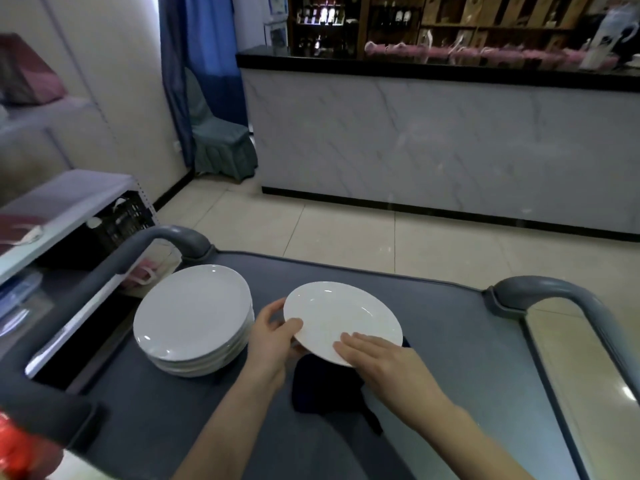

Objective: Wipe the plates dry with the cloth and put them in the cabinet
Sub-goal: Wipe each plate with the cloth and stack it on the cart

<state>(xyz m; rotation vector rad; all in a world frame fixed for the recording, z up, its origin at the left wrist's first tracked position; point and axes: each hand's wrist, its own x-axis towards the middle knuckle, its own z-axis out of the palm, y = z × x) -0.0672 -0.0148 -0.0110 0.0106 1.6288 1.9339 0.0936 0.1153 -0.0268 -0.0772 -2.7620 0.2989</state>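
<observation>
Holding a plate (343,320), stack (194,317) at its left: my left hand (273,337) grips its rim, right hand (384,362) lies flat on it; wiping likely needs the cloth (322,386) beneath it.

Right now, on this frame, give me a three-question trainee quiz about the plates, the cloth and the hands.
1. True or false: the dark cloth lies on top of the stack of plates.
2. Which hand grips the single plate at its rim, thumb on top? A: left hand. B: right hand.
3. Fill in: the stack stands on the grey ___.

Key: 1 false, the cloth lies on the cart, below the single plate. 2 A; the right hand's fingers lie straight on the plate. 3 cart.
</observation>
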